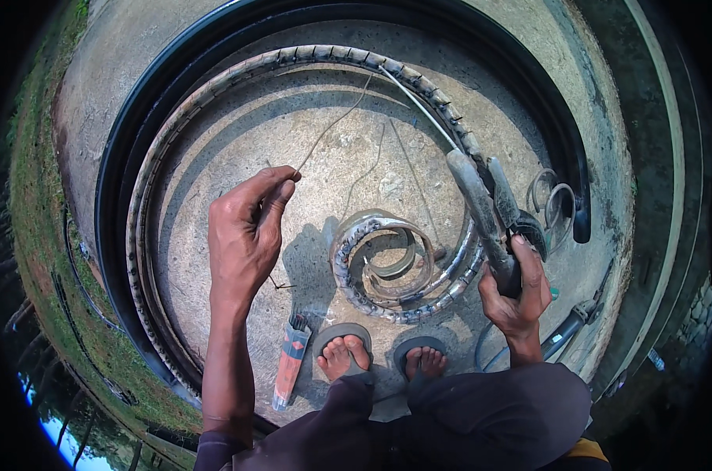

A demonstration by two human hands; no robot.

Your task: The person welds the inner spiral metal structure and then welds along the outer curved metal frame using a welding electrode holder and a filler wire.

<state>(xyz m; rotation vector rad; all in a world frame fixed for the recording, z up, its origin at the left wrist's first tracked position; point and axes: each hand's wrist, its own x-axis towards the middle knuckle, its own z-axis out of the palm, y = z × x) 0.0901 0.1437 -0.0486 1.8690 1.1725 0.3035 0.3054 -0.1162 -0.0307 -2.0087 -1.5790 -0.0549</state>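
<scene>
the outer curved channel (110,180) is glossy black; the inner hoop (313,54) is dusty grey-beige, crossed by a row of short dark ticks. the coiled scroll (407,316) is silvery grey with black blotches. the clamp-like holder (481,208) is scuffed grey and black, its rod (418,108) off-white, the thin wire (324,133) dull brown. the packet (291,357) mixes red-orange and grey-blue. the sandals (418,344) are dark grey, the trousers (481,416) dark purplish grey, the concrete (238,149) mottled pale grey.
</scene>
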